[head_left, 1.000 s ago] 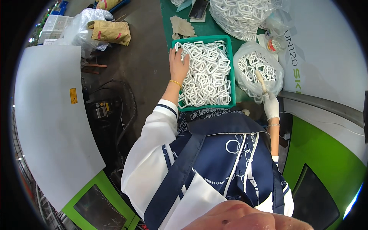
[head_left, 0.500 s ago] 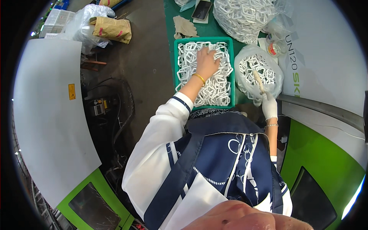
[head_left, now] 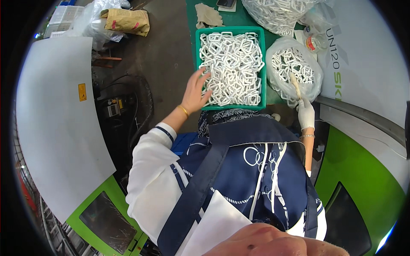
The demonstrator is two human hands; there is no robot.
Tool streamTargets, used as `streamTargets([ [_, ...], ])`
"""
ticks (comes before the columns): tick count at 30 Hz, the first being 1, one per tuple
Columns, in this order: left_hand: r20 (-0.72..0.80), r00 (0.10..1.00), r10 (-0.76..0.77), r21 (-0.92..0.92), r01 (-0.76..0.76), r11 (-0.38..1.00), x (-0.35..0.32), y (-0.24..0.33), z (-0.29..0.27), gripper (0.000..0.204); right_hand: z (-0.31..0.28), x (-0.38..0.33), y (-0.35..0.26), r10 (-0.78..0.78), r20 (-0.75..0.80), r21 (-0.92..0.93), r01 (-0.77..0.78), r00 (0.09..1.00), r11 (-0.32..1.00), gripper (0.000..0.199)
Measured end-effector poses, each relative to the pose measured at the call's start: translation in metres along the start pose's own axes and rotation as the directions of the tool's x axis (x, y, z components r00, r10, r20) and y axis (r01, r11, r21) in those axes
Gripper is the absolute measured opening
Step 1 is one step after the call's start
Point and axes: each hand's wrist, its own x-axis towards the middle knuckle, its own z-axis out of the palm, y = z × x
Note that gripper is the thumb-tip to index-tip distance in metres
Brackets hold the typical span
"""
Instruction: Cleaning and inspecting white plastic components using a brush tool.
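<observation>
Here, the bare left hand reaches over the side of a green plastic tray, fingers apart, beside white plastic links heaped inside; contact is unclear. The tray rests on the green bench. Just right, an open clear plastic bag holds similar links. A slim beige length points into it from the white-gloved right hand, whose fingers I cannot make out.
</observation>
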Motion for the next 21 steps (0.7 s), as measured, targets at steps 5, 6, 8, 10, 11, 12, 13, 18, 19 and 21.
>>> streamTargets([
  [5, -0.085, 0.994, -0.062, 0.043, 0.066, 0.997, -0.009, 0.009, 0.041, 0.06, 0.006, 0.006, -0.01, -0.086, -0.008, -0.113, 0.085, 0.996, 0.99, 0.034],
  [6, -0.16, 0.984, -0.082, 0.016, 0.085, 0.996, 0.005, 0.012, 0.041, 0.059, 0.006, 0.006, -0.012, -0.089, -0.01, -0.115, 0.088, 0.996, 0.989, 0.034],
  [8, -0.237, 0.966, -0.099, -0.015, 0.098, 0.995, 0.03, 0.018, 0.042, 0.058, 0.006, 0.005, -0.015, -0.101, -0.002, -0.107, 0.1, 0.995, 0.989, 0.033],
  [10, -0.212, 0.967, -0.142, -0.115, 0.119, 0.986, 0.049, 0.02, 0.044, 0.049, 0.005, 0.001, -0.026, -0.089, 0.008, -0.083, 0.089, 0.996, 0.993, 0.033],
  [11, -0.216, 0.967, -0.138, -0.118, 0.114, 0.986, 0.056, 0.019, 0.047, 0.049, 0.004, -0.001, -0.029, -0.068, 0.02, -0.057, 0.069, 0.998, 0.996, 0.033],
  [12, -0.223, 0.963, -0.151, -0.019, 0.151, 0.988, 0.063, 0.018, 0.049, 0.043, 0.005, -0.001, -0.028, -0.069, 0.014, -0.059, 0.069, 0.998, 0.996, 0.033],
  [13, -0.23, 0.959, -0.165, 0.079, 0.187, 0.979, 0.07, 0.018, 0.052, 0.038, 0.007, 0.0, -0.024, -0.084, 0.008, -0.058, 0.084, 0.996, 0.995, 0.032],
  [18, -0.229, 0.964, -0.138, 0.048, 0.152, 0.987, 0.1, 0.009, 0.059, 0.023, 0.003, -0.011, -0.041, -0.015, 0.035, -0.052, 0.017, 0.999, 0.999, 0.03],
  [19, -0.227, 0.964, -0.138, 0.046, 0.152, 0.987, 0.103, 0.005, 0.059, 0.023, 0.006, -0.009, -0.034, -0.047, 0.016, -0.053, 0.048, 0.999, 0.997, 0.03],
  [21, -0.157, 0.978, -0.141, -0.065, 0.132, 0.989, 0.109, -0.005, 0.058, 0.024, 0.009, -0.005, -0.025, -0.078, -0.007, -0.054, 0.077, 0.997, 0.996, 0.03],
])
